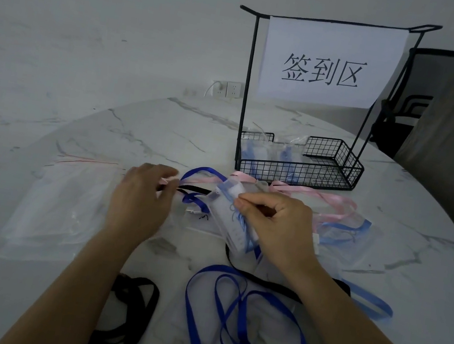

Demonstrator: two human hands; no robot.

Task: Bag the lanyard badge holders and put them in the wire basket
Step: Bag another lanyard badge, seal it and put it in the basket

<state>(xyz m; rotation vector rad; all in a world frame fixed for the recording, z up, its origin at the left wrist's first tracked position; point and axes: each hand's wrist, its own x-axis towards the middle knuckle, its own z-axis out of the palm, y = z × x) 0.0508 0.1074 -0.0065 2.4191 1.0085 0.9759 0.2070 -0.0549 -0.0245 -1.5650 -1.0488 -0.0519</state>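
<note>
- Nearest the viewer, a dark blue ribbon lanyard (pixel 244 320) lies looped on the white marbled round desk (pixel 149 129), a black strap lanyard (pixel 133 305) just left of it.
- Beyond, the right hand (pixel 280 225) has its grip pinched on a clear plastic badge holder (pixel 230 217) with a light blue lanyard folded against it — lifted, tilted.
- Left of that holder, the left hand (pixel 141 200) pinches a pink ribbon (pixel 169 182).
- Further left lies a stack of clear zip bags (pixel 60 205).
- Beyond the holder stands the black wire basket (pixel 298 165), bagged holders (pixel 269 157) inside, a white paper sign (pixel 330 66) hung above.
</note>
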